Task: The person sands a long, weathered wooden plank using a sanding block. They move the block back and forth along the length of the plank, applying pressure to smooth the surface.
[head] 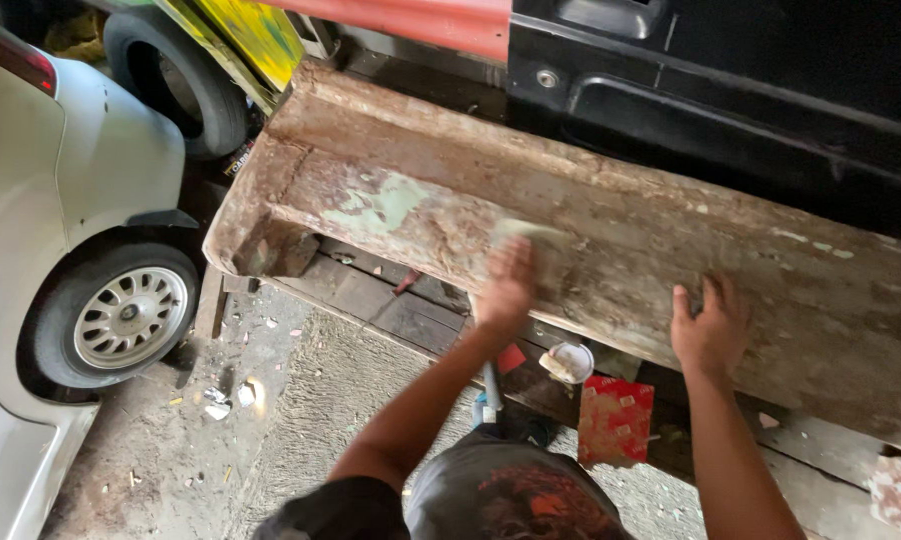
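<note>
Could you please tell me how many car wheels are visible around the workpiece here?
2: the white car's alloy wheel at lower left, and a dark tyre at upper left behind it, partly cut off. Others may be hidden.

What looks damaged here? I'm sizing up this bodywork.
The long metal panel is rusted brown, with pale patches. The left hand presses a pale pad on it; the right hand rests flat.

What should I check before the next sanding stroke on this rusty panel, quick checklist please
1. Left hand gripping the sanding pad: cannot tell, blurred.
2. Right hand flat on the rusty panel, bracing it: ok.
3. Hands apart, right clear of the pad: ok.
4. Panel steady on its supports: cannot tell.
5. Small white cup and red box below the panel edge, out of the way: ok.
</note>
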